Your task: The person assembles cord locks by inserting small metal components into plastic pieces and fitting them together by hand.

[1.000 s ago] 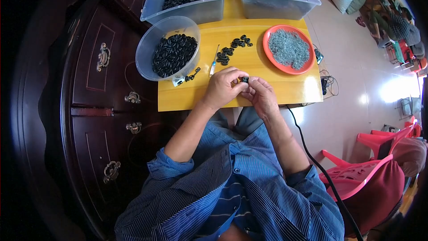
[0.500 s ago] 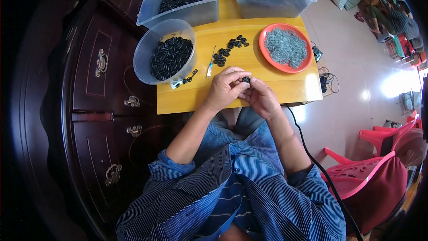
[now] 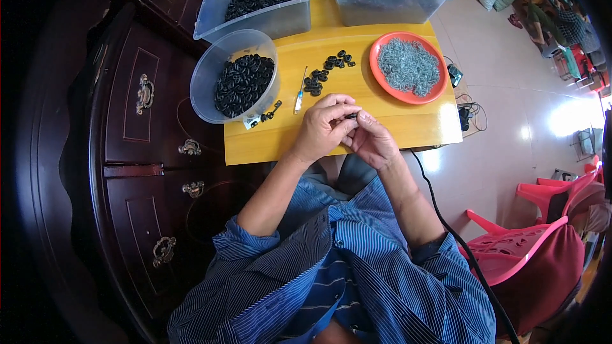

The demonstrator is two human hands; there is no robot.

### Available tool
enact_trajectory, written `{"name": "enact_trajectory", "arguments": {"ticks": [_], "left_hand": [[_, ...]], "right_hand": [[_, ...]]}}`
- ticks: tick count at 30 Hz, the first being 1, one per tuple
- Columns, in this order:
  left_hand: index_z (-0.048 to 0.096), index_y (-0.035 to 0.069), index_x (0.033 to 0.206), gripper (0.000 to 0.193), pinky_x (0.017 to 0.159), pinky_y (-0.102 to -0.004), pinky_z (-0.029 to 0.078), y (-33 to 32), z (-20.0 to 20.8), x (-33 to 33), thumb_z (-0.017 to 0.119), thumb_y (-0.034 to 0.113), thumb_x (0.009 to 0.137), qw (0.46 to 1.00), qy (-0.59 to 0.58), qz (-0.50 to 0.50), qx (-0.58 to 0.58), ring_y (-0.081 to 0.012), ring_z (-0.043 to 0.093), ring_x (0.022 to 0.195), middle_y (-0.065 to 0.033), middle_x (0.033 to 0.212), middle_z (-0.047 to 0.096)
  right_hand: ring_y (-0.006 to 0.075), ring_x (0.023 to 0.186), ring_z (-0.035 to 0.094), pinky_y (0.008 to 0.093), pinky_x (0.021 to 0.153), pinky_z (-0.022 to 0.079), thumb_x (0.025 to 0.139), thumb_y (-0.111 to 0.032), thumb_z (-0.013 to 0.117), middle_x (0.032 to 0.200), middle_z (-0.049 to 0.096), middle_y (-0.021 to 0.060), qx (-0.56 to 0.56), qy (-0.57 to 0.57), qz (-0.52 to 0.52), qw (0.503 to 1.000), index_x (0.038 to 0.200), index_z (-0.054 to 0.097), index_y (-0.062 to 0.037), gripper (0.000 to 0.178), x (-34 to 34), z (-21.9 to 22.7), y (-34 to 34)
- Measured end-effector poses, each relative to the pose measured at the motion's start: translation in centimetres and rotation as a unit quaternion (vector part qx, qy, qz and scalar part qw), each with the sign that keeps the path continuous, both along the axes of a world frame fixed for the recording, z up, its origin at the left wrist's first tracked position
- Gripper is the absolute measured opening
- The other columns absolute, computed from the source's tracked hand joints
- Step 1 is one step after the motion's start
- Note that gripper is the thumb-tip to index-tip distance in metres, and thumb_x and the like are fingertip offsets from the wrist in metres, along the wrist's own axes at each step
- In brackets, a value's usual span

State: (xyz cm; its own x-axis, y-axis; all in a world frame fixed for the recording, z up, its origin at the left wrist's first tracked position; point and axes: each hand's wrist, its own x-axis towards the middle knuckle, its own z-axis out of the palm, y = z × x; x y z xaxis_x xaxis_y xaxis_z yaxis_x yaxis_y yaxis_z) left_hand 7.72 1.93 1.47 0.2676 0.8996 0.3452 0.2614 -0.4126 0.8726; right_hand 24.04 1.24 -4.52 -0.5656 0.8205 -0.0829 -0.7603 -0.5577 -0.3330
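Observation:
Near the table's front edge, my left hand (image 3: 322, 129) and my right hand (image 3: 375, 139) meet, their fingertips pinched round a small black plastic piece (image 3: 352, 116). Fingers cover most of it. Just beyond my left hand lie loose black oval pieces (image 3: 315, 83) and a thin screwdriver (image 3: 299, 97) with a pale, partly blue handle. Off to the right sits an orange-red plate (image 3: 375, 71) heaped with small silvery metal parts (image 3: 408, 67). A round clear tub (image 3: 203, 86) on the left holds many black oval pieces (image 3: 245, 85).
Two clear bins (image 3: 287, 22) full of black pieces stand at the back of the yellow table (image 3: 255, 150). Dark wooden drawers (image 3: 134, 102) border the left. A black cable (image 3: 440, 213) runs past my right arm, near pink plastic chairs (image 3: 510, 248).
The black piece has turned slightly between my fingertips and less of it shows. Both hands stay in nearly the same place.

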Motion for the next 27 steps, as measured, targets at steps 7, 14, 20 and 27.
{"name": "enact_trajectory", "arguments": {"ticks": [7, 14, 20, 27], "left_hand": [[0.071, 0.001, 0.11, 0.024, 0.083, -0.037, 0.056, -0.1, -0.3, 0.5, 0.068, 0.004, 0.086, 0.985, 0.112, 0.06, 0.116, -0.0301, 0.067, 0.1, -0.0129, 0.111, 0.067], [0.069, 0.002, 0.116, 0.029, 0.088, -0.0411, 0.055, -1.0, 0.0, 0.8, 0.064, 0.01, 0.089, 0.937, 0.267, 0.126, 0.185, -0.0322, 0.065, 0.101, -0.0118, 0.113, 0.066], [0.068, 0.002, 0.116, 0.029, 0.089, -0.0433, 0.053, -1.0, -0.3, -0.6, 0.068, 0.013, 0.09, 0.969, 0.132, 0.127, 0.168, -0.0337, 0.064, 0.104, -0.0132, 0.116, 0.065], [0.066, 0.003, 0.118, 0.034, 0.09, -0.0439, 0.052, 0.5, -1.0, -5.0, 0.072, 0.015, 0.087, 0.92, 0.279, 0.237, 0.14, -0.0357, 0.063, 0.105, -0.0137, 0.115, 0.064]], "right_hand": [[0.0185, 0.114, 0.064, 0.0394, 0.103, 0.052, 0.104, -0.027, 0.058, 0.122, 0.067, 0.0078, -0.002, 0.02, -0.007, 1.0, 0.129, 0.058, -0.0067, 0.033, -0.1, -0.5, 0.1], [0.0177, 0.114, 0.064, 0.0371, 0.101, 0.052, 0.103, -0.029, 0.059, 0.123, 0.066, 0.0074, -0.001, -0.059, 0.005, 0.998, 0.131, 0.058, -0.0066, 0.036, -0.5, 0.4, 0.4], [0.0166, 0.112, 0.065, 0.0353, 0.099, 0.054, 0.102, -0.027, 0.062, 0.123, 0.066, 0.0071, 0.016, -0.015, -0.009, 1.0, 0.134, 0.056, -0.005, 0.039, -0.2, 0.0, 0.4], [0.0165, 0.102, 0.067, 0.0335, 0.092, 0.059, 0.103, -0.019, 0.06, 0.118, 0.066, 0.0075, 0.006, -0.005, -0.038, 0.999, 0.139, 0.051, -0.0016, 0.041, -0.2, 0.1, 0.4]]}}
